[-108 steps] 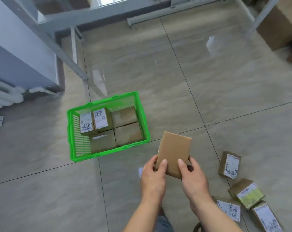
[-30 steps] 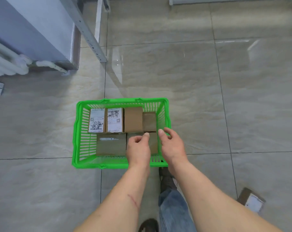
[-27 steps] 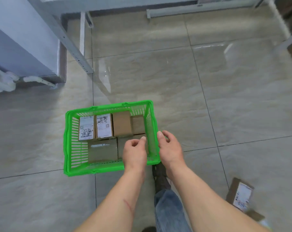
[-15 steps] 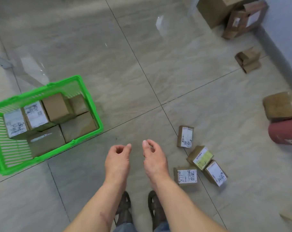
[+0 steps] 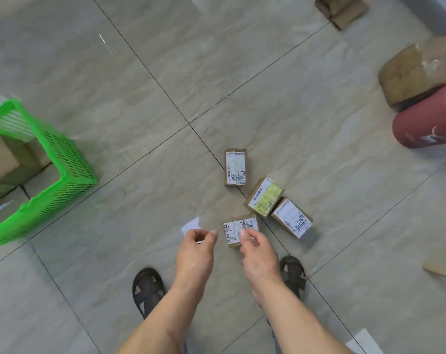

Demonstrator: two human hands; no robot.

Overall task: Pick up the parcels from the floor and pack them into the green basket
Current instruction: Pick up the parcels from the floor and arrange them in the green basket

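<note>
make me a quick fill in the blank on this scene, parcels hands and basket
1. The small parcels clustered on the floor ahead of the hands number ____.
2. The basket at the picture's left is coloured ____.
3. The left hand and the right hand hold ____.
4. The parcel between two white-labelled ones bears a ____ label.

Missing words: four; green; nothing; yellow-green
</note>
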